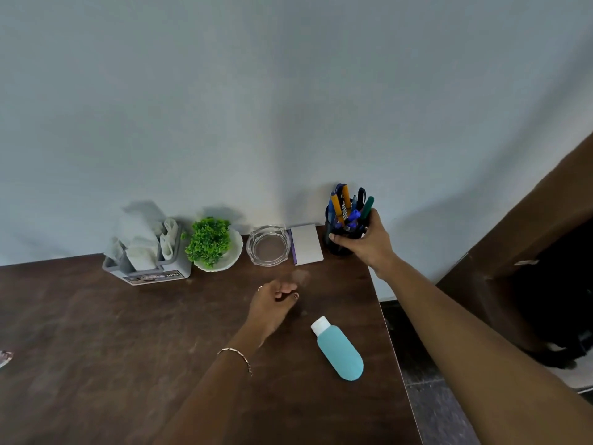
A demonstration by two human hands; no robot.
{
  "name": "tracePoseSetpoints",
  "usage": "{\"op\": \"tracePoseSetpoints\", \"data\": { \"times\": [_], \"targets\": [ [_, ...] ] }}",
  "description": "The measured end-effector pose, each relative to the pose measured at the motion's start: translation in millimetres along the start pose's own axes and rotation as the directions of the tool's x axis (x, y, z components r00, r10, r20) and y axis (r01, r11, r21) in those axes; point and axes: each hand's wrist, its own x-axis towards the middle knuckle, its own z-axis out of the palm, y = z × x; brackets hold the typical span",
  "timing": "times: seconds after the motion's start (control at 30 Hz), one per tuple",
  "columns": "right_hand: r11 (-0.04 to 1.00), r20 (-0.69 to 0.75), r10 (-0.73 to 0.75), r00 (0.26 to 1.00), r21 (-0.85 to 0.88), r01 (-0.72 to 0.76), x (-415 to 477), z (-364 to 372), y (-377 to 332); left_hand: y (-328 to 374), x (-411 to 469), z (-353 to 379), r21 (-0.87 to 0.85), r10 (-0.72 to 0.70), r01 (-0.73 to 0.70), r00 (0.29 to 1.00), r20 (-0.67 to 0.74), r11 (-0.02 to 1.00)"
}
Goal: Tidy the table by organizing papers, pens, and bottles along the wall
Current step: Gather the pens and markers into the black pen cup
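Note:
My right hand (365, 240) grips a dark pen holder (335, 244) that stands against the wall at the table's far right corner, filled with several pens (348, 205). A teal bottle (340, 351) with a white cap lies on its side near the table's right edge. Above the tabletop between the bottle and the wall hovers my left hand (272, 301), fingers loosely curled and holding nothing. A white notepad (306, 244) with a purple edge lies by the wall just left of the pen holder.
Along the wall stand a grey tissue caddy (147, 271), a green plant in a white bowl (210, 242) and a glass ashtray (269, 245). The brown table (96, 348) ends at the right beside a dark doorway. A paper scrap (4, 358) lies at the far left.

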Motion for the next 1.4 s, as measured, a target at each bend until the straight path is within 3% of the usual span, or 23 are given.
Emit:
{"op": "tracePoseSetpoints", "data": {
  "times": [0.17, 0.37, 0.73, 0.97, 1.17, 1.4],
  "targets": [
    [0.999, -0.003, -0.005, 1.0, -0.042, 0.005, 3, 6, 8, -5, 3, 2, -0.148, -0.113, 0.105, 0.993, -0.044, 0.983],
    [0.998, -0.026, 0.009, 1.0, -0.055, -0.01, 7, 12, 6, -6, 0, 0, -0.24, -0.154, 0.138, 0.987, -0.05, 0.961],
    [0.992, -0.031, 0.105, 0.994, -0.064, -0.106, 0, 12, 18, -7, 1, -2, -0.205, -0.132, 0.127, 0.991, -0.012, 0.971],
    [0.975, -0.042, 0.144, 0.989, -0.166, -0.149, -38, 9, 20, -2, -5, -2, -0.153, -0.075, 0.082, 0.996, 0.053, 0.985],
    [0.94, -0.05, 0.052, 0.997, -0.336, -0.066, -89, 27, 16, -18, -44, -15, -0.214, -0.068, 0.062, 0.997, -0.023, 0.975],
    [0.962, 0.121, -0.097, 0.988, -0.244, 0.124, -158, 90, -10, -51, -119, -60, -0.455, -0.119, 0.032, 0.979, -0.164, 0.89]
  ]
}}
